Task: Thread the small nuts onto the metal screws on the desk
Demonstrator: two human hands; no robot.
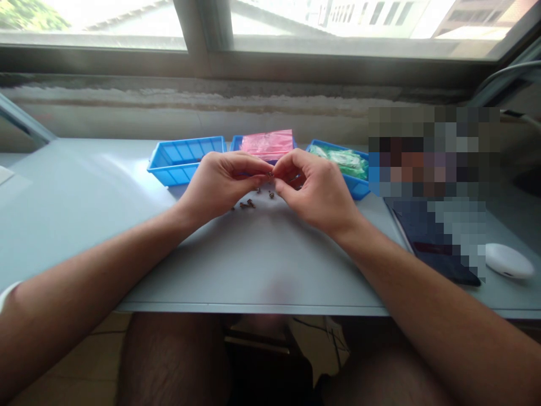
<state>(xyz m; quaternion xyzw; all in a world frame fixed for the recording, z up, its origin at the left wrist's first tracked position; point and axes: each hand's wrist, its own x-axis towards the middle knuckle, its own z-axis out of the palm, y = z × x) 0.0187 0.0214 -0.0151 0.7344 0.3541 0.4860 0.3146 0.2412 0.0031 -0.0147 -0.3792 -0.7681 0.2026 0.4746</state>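
Observation:
My left hand (222, 183) and my right hand (315, 189) meet over the grey table (84, 203), fingertips pinched together on a tiny dark part that I cannot make out. Several small dark screws (249, 203) lie loose on the table just below the fingers. Behind the hands stand three blue bins: the left bin (177, 159) looks empty, the middle bin (236, 142) holds pink bags (268, 144), and the right bin (357, 185) holds green bags (346, 160).
A white mouse (508, 261) rests at the right on the table, beside a dark pad (426, 239). A blurred-out patch covers the area above the pad. A window ledge runs behind the bins. My knees show under the table's front edge.

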